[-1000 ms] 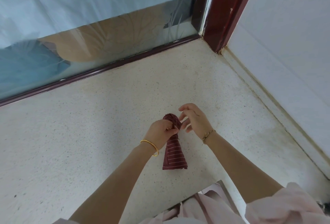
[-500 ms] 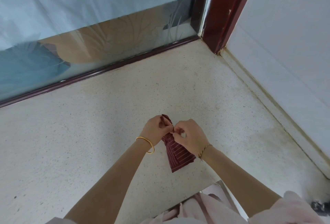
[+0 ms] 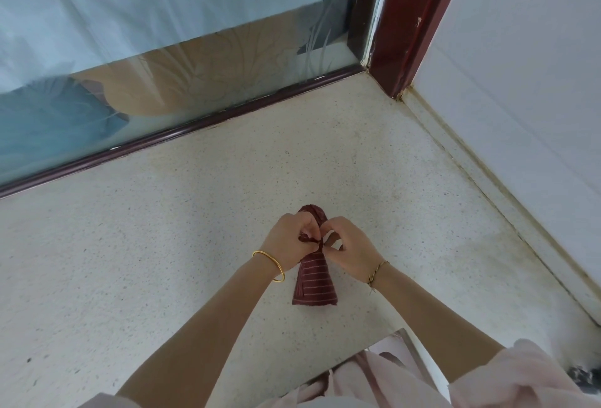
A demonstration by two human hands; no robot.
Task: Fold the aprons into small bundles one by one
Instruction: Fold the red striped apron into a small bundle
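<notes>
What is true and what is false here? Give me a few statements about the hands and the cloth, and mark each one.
1. The left hand and the right hand both grip the dark red striped cloth apron. True.
2. The apron lies spread flat over the pale speckled stone surface. False: it is gathered into a narrow bundle that flares at its near end.
3. A plain gold bangle sits on the left wrist. True.
4. The right wrist is bare. False: it wears a thin braided bracelet.
</notes>
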